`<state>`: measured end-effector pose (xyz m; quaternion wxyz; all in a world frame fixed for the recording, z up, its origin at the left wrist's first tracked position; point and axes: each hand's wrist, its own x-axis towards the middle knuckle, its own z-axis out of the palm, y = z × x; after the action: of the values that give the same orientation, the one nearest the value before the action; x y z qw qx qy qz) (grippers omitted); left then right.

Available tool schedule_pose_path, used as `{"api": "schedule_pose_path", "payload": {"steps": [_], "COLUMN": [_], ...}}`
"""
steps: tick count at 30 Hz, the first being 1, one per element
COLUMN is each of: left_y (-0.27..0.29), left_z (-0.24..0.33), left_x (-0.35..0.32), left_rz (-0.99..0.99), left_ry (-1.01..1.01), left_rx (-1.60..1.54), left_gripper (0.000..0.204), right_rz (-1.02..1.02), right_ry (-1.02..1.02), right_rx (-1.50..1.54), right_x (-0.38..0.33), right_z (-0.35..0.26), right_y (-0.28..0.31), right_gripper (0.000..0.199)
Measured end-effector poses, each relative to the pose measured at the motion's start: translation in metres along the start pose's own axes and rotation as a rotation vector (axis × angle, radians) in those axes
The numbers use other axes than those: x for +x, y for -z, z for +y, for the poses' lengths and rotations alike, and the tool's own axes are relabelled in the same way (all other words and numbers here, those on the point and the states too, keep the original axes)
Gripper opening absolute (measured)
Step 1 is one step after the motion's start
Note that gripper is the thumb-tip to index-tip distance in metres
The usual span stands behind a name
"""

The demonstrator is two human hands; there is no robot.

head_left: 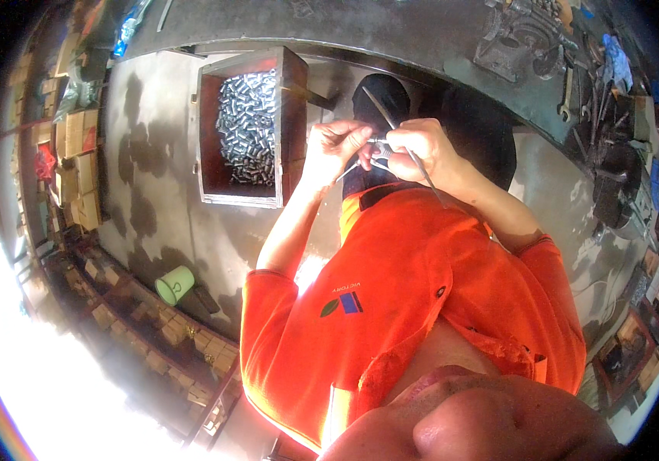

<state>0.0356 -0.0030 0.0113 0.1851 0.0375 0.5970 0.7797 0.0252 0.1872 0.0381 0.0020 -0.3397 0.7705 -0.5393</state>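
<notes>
Pinching small metal part (376, 140) with left hand (337, 146), clasping thin rod (381, 109) in right hand's (428, 146) closed grip, close together, likely for steadiness (box (293, 115) of metal pieces (249, 127) handy).

Hands (331, 150) (426, 144) close together, gripping, forearms (498, 203) angled inward

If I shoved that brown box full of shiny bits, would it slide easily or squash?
Probably not easily: the brown box holds a big heap of shiny pieces, likely heavy metal. Its straight walls look stiff, so it probably wouldn't squash.
</notes>
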Motion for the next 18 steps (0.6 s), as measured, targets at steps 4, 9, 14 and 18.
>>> {"api": "schedule_pose_path", "payload": {"steps": [4, 9, 14, 18], "left_y": [-0.001, -0.006, 0.006, 0.021], "left_z": [0.002, 0.003, 0.003, -0.006], "left_x": [0.001, 0.003, 0.006, 0.015], "left_rz": [-0.036, -0.063, 0.058, 0.246], "left_ry": [-0.088, -0.08, -0.014, -0.303], "left_rx": [0.094, 0.029, 0.182, 0.791], "left_gripper": [0.013, 0.016, 0.012, 0.016], "right_rz": [0.051, 0.08, 0.077, -0.003], "right_ry": [-0.151, -0.216, -0.226, -0.163], "right_rx": [0.027, 0.029, 0.039, 0.22], "right_x": [-0.009, -0.012, -0.02, -0.025], "right_z": [0.01, 0.017, 0.017, -0.005], "right_y": [-0.009, -0.01, 0.004, 0.013], "right_gripper": [0.019, 0.023, 0.022, 0.022]}}
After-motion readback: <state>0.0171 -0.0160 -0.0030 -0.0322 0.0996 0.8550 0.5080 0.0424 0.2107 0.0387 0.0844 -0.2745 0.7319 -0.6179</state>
